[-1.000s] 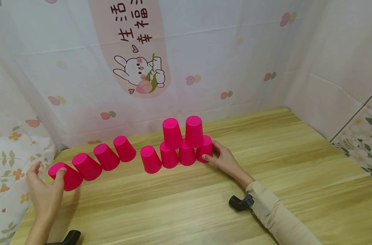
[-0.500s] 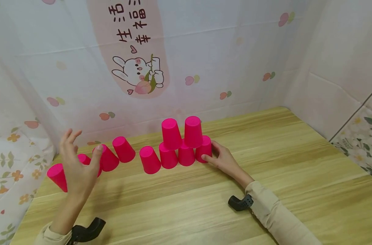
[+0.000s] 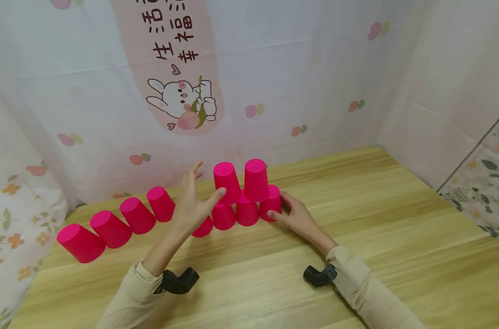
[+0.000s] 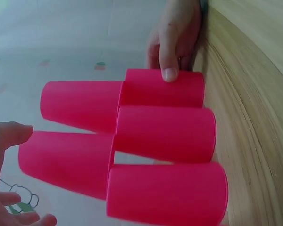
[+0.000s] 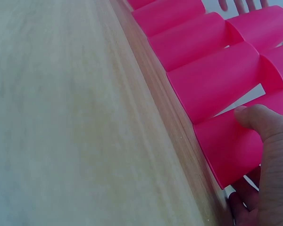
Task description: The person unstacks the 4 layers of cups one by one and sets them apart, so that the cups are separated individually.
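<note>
Pink cups stand upside down in a row. Two more, an upper left cup (image 3: 228,185) and an upper right cup (image 3: 256,183), rest upside down across the tops of the right part of the row. My right hand (image 3: 297,217) holds the rightmost bottom cup (image 5: 236,146), thumb on the near side and fingers behind. My left hand (image 3: 190,211) is raised with spread fingers beside the upper left cup; its thumb lies close to that cup's top end in the left wrist view. The left hand partly hides a bottom cup (image 3: 203,228).
Several more upside-down cups (image 3: 111,230) stand in a slanting row at the left of the wooden table (image 3: 253,283). A printed cloth (image 3: 307,82) hangs behind the table's back edge. Black devices (image 3: 181,279) are strapped to both wrists.
My left hand has moved from the leftmost cup, along the row to the right, up to the two raised cups. My right hand stays on the rightmost bottom cup.
</note>
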`<state>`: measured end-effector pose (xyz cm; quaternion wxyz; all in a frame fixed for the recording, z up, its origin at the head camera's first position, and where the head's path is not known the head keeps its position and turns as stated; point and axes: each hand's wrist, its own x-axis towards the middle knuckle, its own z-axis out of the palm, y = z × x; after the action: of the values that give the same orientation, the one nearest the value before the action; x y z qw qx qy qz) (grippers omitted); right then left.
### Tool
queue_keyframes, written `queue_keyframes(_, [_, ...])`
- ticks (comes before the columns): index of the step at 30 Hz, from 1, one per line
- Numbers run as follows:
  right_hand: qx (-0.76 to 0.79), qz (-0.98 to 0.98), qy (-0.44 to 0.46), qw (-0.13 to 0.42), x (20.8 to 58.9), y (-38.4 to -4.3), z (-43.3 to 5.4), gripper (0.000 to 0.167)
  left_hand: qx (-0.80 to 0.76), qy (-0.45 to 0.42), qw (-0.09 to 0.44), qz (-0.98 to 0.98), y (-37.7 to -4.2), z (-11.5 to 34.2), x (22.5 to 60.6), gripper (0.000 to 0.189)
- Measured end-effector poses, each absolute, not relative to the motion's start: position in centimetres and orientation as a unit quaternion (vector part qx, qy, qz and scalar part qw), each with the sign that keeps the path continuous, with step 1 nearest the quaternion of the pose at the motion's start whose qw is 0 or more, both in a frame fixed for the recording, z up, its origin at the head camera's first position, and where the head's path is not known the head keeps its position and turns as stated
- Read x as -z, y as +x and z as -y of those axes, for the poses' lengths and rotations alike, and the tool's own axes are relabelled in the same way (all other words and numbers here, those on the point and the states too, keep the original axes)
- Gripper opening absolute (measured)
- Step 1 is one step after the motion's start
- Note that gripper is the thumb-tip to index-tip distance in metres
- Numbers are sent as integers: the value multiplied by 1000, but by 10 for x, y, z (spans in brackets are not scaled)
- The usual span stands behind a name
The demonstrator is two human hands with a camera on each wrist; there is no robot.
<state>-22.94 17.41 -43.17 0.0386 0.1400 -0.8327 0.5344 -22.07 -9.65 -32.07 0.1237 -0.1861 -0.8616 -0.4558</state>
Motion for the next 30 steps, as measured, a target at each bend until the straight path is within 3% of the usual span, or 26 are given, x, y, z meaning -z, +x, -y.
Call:
queue_keyframes(4, [-536,830,147,50,432,-229,-173,58,471,-192,95,856,-227,86,320,79])
queue_keyframes(15, [-539,831,135,38,433,-230,-172,59,494,-230,125,829,-232,79,328,59])
queue_keyframes(21, [-547,825,139,39,432,-229,-172,59,512,-225,130,819,-231,83,325,59])
queue_keyframes(30, [-540,830,139,39,434,-229,-172,57,488,-238,210,813,-219,107,306,62])
